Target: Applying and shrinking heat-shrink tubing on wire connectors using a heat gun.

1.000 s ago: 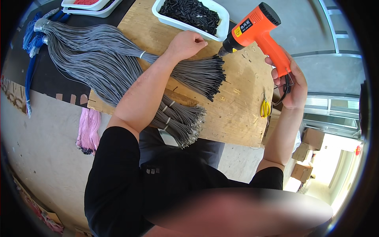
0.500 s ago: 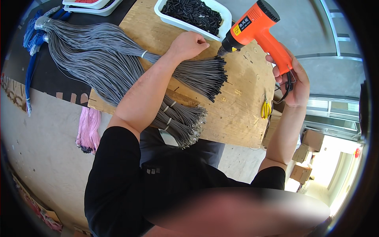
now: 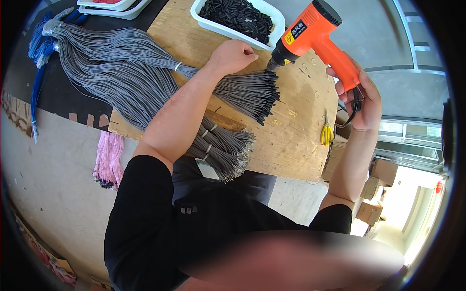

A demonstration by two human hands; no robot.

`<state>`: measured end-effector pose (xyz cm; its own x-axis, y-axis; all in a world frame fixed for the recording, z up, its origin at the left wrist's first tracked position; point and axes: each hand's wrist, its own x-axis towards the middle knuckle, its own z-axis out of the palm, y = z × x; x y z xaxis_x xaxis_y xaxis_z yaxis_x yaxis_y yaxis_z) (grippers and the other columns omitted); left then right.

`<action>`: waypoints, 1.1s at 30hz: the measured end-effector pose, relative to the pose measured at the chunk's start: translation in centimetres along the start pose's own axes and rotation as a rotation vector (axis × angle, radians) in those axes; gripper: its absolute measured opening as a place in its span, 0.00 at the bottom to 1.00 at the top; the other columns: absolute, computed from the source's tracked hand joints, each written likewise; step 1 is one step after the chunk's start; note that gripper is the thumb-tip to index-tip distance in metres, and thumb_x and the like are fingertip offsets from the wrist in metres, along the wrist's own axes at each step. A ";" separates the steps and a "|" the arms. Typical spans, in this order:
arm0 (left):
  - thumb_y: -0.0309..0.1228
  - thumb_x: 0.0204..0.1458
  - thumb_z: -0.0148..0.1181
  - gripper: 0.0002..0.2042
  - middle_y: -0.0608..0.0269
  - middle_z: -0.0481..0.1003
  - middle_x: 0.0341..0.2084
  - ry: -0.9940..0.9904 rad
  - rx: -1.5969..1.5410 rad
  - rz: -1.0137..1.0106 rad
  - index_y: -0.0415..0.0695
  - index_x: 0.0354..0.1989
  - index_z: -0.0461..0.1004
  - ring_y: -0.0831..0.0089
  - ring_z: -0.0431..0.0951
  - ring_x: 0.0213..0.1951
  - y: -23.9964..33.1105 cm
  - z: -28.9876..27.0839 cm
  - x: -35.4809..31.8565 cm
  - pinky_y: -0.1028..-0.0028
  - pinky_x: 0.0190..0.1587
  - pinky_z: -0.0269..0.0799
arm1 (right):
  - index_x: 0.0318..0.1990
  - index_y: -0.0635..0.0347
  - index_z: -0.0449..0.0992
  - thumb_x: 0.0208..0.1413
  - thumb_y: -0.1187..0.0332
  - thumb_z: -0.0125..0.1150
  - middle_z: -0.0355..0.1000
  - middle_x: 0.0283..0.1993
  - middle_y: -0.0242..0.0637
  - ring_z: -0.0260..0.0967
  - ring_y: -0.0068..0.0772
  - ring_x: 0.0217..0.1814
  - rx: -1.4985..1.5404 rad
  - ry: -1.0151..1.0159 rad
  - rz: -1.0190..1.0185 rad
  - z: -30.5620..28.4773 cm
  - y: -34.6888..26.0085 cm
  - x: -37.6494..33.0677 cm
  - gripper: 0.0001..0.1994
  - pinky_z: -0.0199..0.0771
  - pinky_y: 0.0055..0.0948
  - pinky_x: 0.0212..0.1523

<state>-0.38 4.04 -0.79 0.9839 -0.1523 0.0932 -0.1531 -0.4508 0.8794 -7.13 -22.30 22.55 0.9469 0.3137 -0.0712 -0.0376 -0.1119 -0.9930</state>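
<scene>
My right hand (image 3: 365, 99) is wrapped round the handle of an orange heat gun (image 3: 303, 36). Its dark nozzle points down-left, close to the far edge of a fanned bundle of grey wires (image 3: 238, 94) whose ends wear black sleeves (image 3: 270, 97). My left hand (image 3: 234, 56) is closed at the far side of that bundle; its fingers curl under, and whatever they may hold is hidden. My left forearm crosses over the wires. Nearer to me lies a second grey wire bundle (image 3: 221, 145), tied with white bands, its tips bare and silvery.
A white tray (image 3: 196, 13) of short black sleeves stands at the far side of the wooden board (image 3: 286, 150). Yellow-handled snips (image 3: 326, 134) lie at its right edge. Pink wires (image 3: 108, 157) hang at the left. Cardboard boxes (image 3: 371, 212) stand on the right.
The heat gun has shifted very slightly to the left. My left hand and the wire bundles stay where they were.
</scene>
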 end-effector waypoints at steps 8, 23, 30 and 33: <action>0.43 0.56 0.63 0.14 0.55 0.83 0.32 -0.011 0.005 0.000 0.44 0.38 0.85 0.57 0.83 0.38 0.1 0.0 0.0 0.62 0.44 0.78 | 0.69 0.77 0.60 0.68 0.54 0.48 0.77 0.51 0.57 0.74 0.23 0.33 -0.037 -0.003 -0.005 0.1 -0.6 -0.6 0.33 0.72 0.17 0.28; 0.43 0.56 0.64 0.15 0.53 0.83 0.33 -0.025 -0.002 -0.015 0.43 0.38 0.84 0.56 0.83 0.38 0.2 -0.1 -0.1 0.62 0.43 0.78 | 0.69 0.77 0.60 0.69 0.54 0.48 0.77 0.51 0.57 0.74 0.23 0.32 -0.050 0.021 -0.016 -0.3 -1.1 -2.0 0.33 0.71 0.17 0.28; 0.41 0.57 0.65 0.15 0.54 0.83 0.30 -0.021 -0.005 0.003 0.40 0.39 0.83 0.61 0.83 0.33 0.3 0.0 0.0 0.66 0.40 0.76 | 0.68 0.78 0.60 0.68 0.54 0.48 0.77 0.51 0.58 0.73 0.23 0.31 -0.051 0.039 -0.025 -0.1 -1.1 -2.4 0.33 0.70 0.18 0.28; 0.40 0.57 0.65 0.15 0.54 0.83 0.30 -0.022 -0.003 0.006 0.40 0.39 0.83 0.61 0.82 0.34 0.4 -0.1 -0.1 0.67 0.40 0.76 | 0.68 0.78 0.60 0.68 0.54 0.49 0.77 0.51 0.58 0.73 0.23 0.31 -0.051 0.035 -0.025 -0.2 -1.0 -2.4 0.33 0.70 0.18 0.28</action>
<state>-0.54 4.00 -0.43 0.9808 -0.1742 0.0883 -0.1586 -0.4473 0.8802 -9.34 -23.09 23.78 0.9579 0.2838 -0.0426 0.0012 -0.1523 -0.9883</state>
